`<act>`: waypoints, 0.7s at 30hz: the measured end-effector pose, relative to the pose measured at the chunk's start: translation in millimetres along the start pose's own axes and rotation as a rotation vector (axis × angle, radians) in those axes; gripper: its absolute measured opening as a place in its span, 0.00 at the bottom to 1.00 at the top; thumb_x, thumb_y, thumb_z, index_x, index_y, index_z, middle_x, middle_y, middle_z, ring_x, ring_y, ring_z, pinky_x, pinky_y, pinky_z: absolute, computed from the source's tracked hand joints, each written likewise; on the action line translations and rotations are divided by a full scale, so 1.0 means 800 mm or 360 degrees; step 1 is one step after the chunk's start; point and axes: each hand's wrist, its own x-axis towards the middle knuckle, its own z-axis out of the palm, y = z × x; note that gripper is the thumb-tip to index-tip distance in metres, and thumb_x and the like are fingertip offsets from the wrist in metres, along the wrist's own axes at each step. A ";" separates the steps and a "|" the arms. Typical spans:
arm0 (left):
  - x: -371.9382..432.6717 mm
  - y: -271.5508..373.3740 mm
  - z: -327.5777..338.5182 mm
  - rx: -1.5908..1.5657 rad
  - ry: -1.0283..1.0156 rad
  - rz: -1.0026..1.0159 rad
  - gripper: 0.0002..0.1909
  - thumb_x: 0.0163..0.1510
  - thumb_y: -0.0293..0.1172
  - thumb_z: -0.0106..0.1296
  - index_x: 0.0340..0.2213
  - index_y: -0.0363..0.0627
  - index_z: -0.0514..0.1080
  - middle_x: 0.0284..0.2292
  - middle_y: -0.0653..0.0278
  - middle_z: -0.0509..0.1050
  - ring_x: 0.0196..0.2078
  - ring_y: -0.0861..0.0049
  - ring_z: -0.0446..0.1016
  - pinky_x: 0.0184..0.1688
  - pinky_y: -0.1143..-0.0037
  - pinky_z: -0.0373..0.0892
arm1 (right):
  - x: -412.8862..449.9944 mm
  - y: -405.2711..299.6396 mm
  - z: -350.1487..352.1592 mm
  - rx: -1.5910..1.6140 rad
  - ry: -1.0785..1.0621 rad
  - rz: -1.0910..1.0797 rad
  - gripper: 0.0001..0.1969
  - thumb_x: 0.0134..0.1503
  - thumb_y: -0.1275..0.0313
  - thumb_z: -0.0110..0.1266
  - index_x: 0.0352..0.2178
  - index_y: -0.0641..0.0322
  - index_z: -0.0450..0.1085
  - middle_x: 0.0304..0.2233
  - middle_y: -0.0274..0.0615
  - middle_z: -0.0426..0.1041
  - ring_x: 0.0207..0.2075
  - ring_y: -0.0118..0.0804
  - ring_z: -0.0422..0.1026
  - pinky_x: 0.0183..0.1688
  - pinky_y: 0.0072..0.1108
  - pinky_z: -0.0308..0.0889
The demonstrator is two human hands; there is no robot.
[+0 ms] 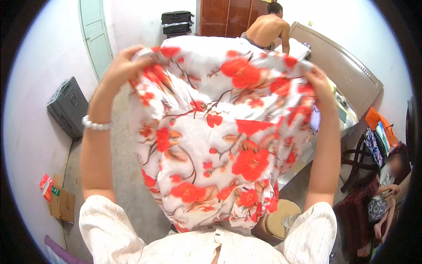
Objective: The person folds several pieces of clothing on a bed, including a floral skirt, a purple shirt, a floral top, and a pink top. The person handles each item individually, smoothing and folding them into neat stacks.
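Note:
A white cloth garment or sheet printed with red blossoms hangs spread out before my chest; the picture does not settle which it is. My left hand grips its upper left edge, with a white beaded bracelet on that wrist. The upper right edge is held in my right hand, at about the same height. Between the hands the cloth sags in folds, and its lower part bunches near my waist. Both hands look slightly blurred.
Beyond the cloth, a person sits on a bed with a brown headboard. Another person sits at right. A grey suitcase and cardboard box stand along the left wall. A round stool is close by my right.

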 end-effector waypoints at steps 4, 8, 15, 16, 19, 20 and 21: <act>0.009 -0.098 0.083 -0.0059 -0.0246 -0.0289 0.10 0.51 0.29 0.55 0.33 0.34 0.72 0.20 0.61 0.74 0.18 0.80 0.74 0.16 0.80 0.68 | 0.005 0.128 0.036 -0.0342 -0.0053 0.0299 0.08 0.53 0.74 0.55 0.35 0.65 0.72 0.29 0.31 0.74 0.29 0.22 0.69 0.33 0.18 0.65; 0.006 -0.136 0.126 0.0429 -0.0137 -0.0157 0.11 0.49 0.28 0.56 0.35 0.37 0.73 0.21 0.58 0.76 0.18 0.78 0.75 0.22 0.76 0.70 | 0.019 0.224 0.041 -0.0731 0.0041 0.0228 0.09 0.49 0.73 0.58 0.32 0.66 0.73 0.24 0.34 0.73 0.27 0.23 0.69 0.32 0.19 0.64; 0.006 -0.127 0.130 -0.0016 -0.0347 -0.0339 0.09 0.53 0.26 0.53 0.35 0.32 0.71 0.21 0.60 0.74 0.15 0.78 0.73 0.16 0.80 0.67 | 0.016 0.260 0.042 -0.0704 0.0070 -0.0011 0.09 0.50 0.74 0.56 0.34 0.66 0.72 0.22 0.35 0.71 0.25 0.24 0.67 0.29 0.20 0.63; 0.006 -0.131 0.130 -0.0052 -0.0296 -0.0288 0.09 0.53 0.26 0.52 0.34 0.32 0.72 0.23 0.60 0.74 0.16 0.78 0.74 0.17 0.79 0.67 | 0.015 0.258 0.042 -0.0654 0.0067 -0.0075 0.09 0.50 0.74 0.56 0.34 0.66 0.72 0.22 0.35 0.71 0.25 0.24 0.67 0.29 0.20 0.63; -0.005 -0.149 0.128 -0.0014 -0.0227 -0.0131 0.06 0.54 0.24 0.50 0.33 0.34 0.69 0.24 0.61 0.73 0.16 0.79 0.73 0.17 0.82 0.68 | -0.003 0.232 0.051 -0.0733 0.0046 -0.0089 0.08 0.50 0.77 0.55 0.34 0.65 0.72 0.24 0.35 0.72 0.27 0.23 0.68 0.31 0.19 0.63; -0.017 -0.154 0.128 0.0023 -0.0197 -0.0041 0.06 0.54 0.24 0.50 0.33 0.33 0.69 0.26 0.61 0.73 0.17 0.79 0.73 0.18 0.82 0.68 | -0.015 0.225 0.051 -0.0769 0.0017 -0.0102 0.08 0.50 0.77 0.55 0.34 0.65 0.72 0.25 0.36 0.73 0.28 0.24 0.68 0.32 0.19 0.63; -0.030 -0.160 0.129 0.0057 -0.0168 0.0054 0.06 0.54 0.23 0.50 0.34 0.32 0.69 0.27 0.61 0.73 0.17 0.80 0.73 0.18 0.83 0.68 | -0.031 0.216 0.051 -0.0809 -0.0008 -0.0118 0.08 0.50 0.77 0.56 0.34 0.65 0.71 0.26 0.36 0.73 0.29 0.24 0.68 0.32 0.18 0.63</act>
